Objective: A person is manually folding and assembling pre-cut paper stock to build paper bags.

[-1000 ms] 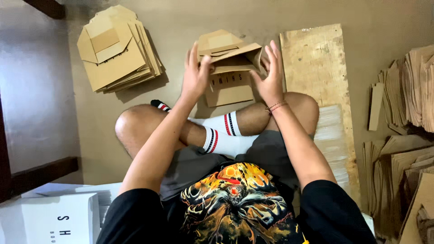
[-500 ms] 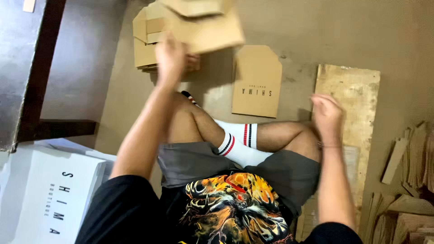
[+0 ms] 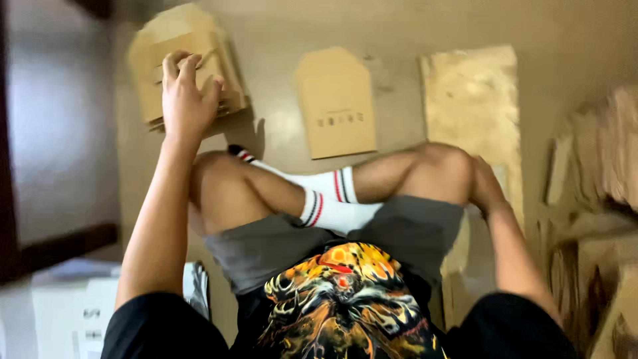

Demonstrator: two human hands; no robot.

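I am pressing my left hand (image 3: 186, 100), fingers spread flat, on the stack of folded brown cardboard boxes (image 3: 193, 63) on the floor. My right hand (image 3: 488, 189), right of the stack, is resting beside my knee; its grip I cannot tell.

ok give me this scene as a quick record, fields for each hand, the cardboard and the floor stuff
left hand: resting palm down on the box stack, far left on the floor
right hand: down beside the right knee, holding nothing visible
flat box: lying alone on the floor ahead of the crossed legs, touched by neither hand
board: pale, flat on the floor, right of the flat box
cardboard pile: at the right edge, blurred
posture: seated cross-legged, white striped socks
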